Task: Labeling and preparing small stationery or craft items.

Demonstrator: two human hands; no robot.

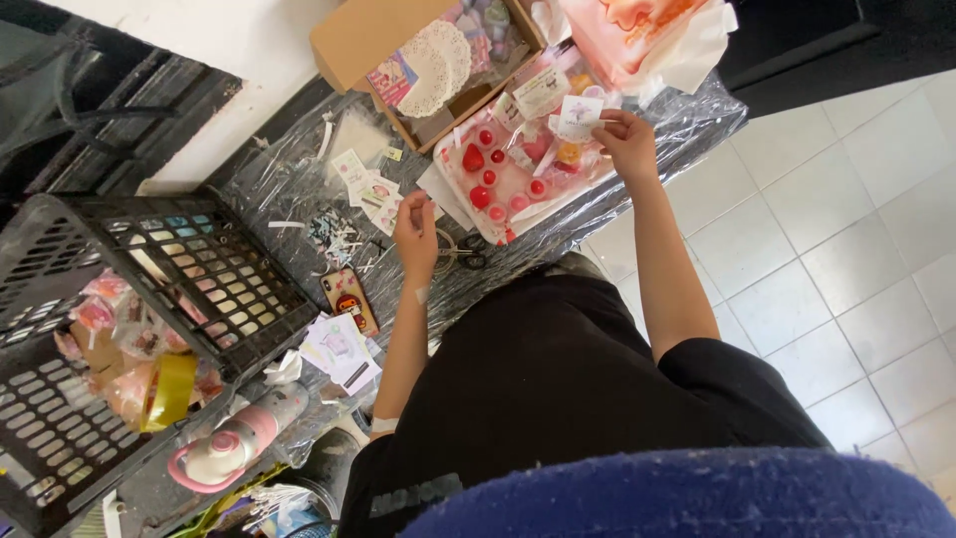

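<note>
My right hand [627, 139] is at the far edge of a clear pink tray [503, 194] with red and pink small pieces in its cells, and pinches a small white card [578, 115] with a picture on it. My left hand [414, 234] hovers over the plastic-covered table [299, 169], fingers curled, next to a spread of small printed cards [370, 189]. Whether it holds anything is unclear. A pair of scissors [460, 251] lies just right of the left hand.
An open cardboard box [398, 50] with a paper doily and packets stands at the back. A black plastic crate [119, 329] with wrapped items and a tape roll is on the left. A phone [349, 297], paper stack [339, 351] and pink handheld fan [234, 448] lie near me. White tiled floor on the right.
</note>
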